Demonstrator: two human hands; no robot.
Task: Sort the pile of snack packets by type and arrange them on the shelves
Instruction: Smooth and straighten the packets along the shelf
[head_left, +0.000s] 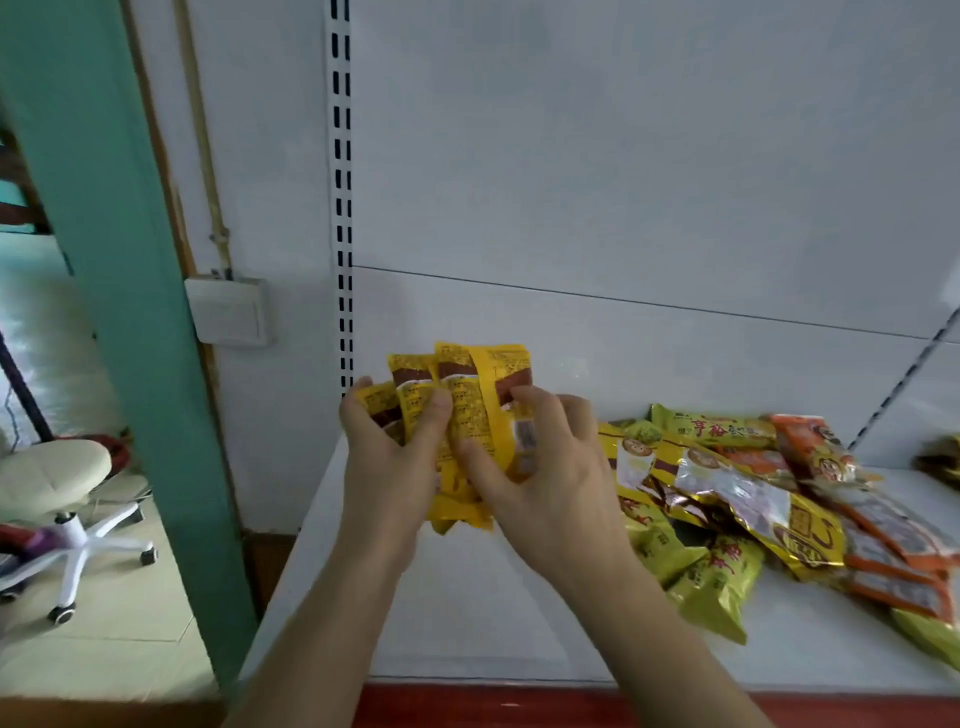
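Several yellow snack packets (470, 395) with brown bands stand upright in a bunch above the left end of the white shelf (467, 613). My left hand (389, 457) grips the bunch from the left, thumb across the front. My right hand (540, 467) grips it from the right, fingers curled over the packets' edge. To the right on the shelf lies the mixed pile of snack packets (769, 499): green ones, yellow-gold ones and orange ones, overlapping each other.
The shelf has a red front edge (519, 706) and a white back panel with a slotted upright (341, 208). A teal post (130, 312) stands left of the shelf. A white swivel stool (57, 499) is on the floor at the far left.
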